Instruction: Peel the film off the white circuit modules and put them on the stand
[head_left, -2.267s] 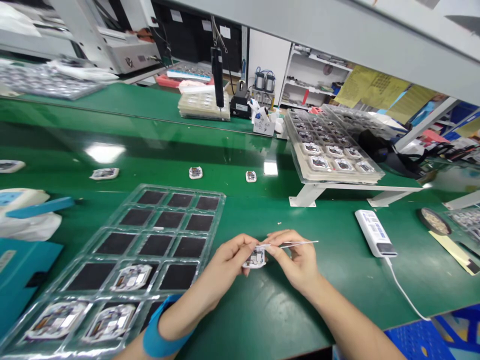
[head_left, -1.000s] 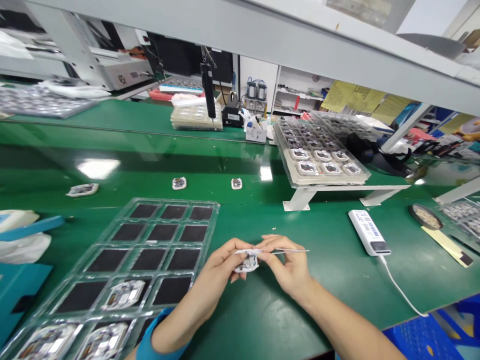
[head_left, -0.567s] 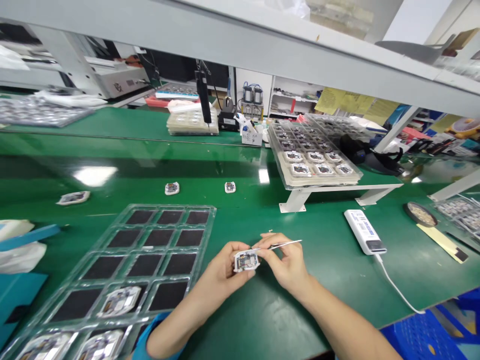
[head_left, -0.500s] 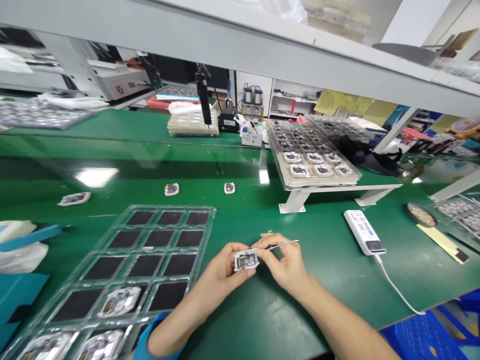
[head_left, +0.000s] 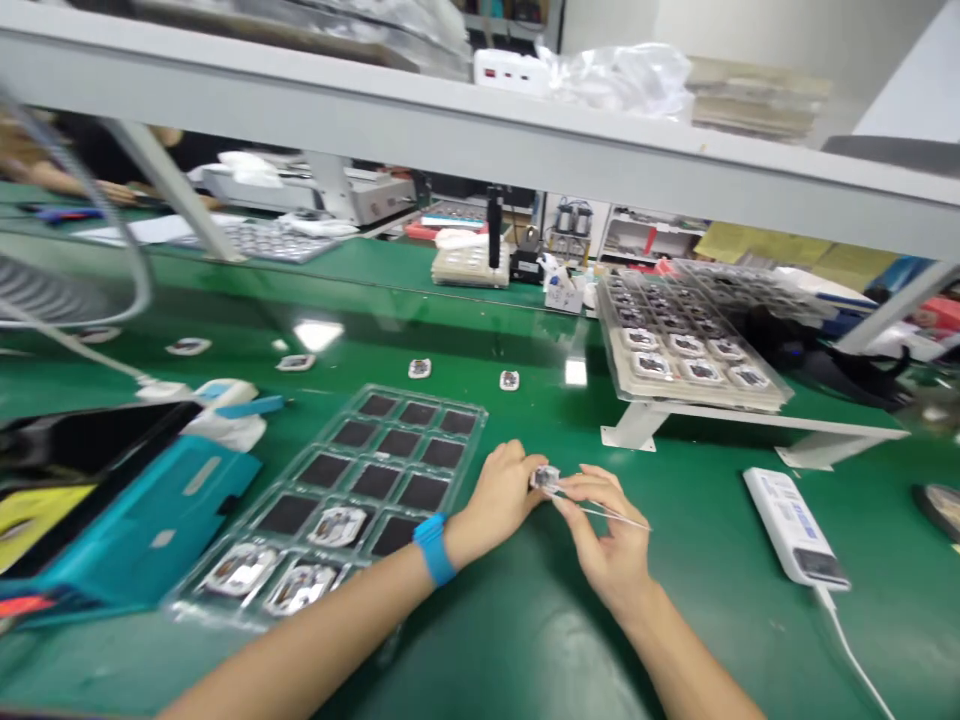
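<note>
white circuit module (head_left: pixel 546 478) sits pinched in the closed fingers of your left hand (head_left: pixel 501 490) just above the green table (head_left: pixel 525 640), exposed to the slender tweezers (head_left: pixel 604 516) held closed in your right hand (head_left: pixel 611 548).

On the surface (head_left: pixel 525 650) before us, a small module (head_left: pixel 547 478) is held between our left hand (head_left: pixel 504 490) and our right hand (head_left: pixel 609 545), which holds tweezers (head_left: pixel 611 516). Left of them lies a compartment tray (head_left: pixel 405 393), with a case (head_left: pixel 142 525) further left. A power bank (head_left: pixel 795 527) lies right; a stacked tray (head_left: pixel 675 350) stands behind on a stand (head_left: pixel 645 425).
</note>
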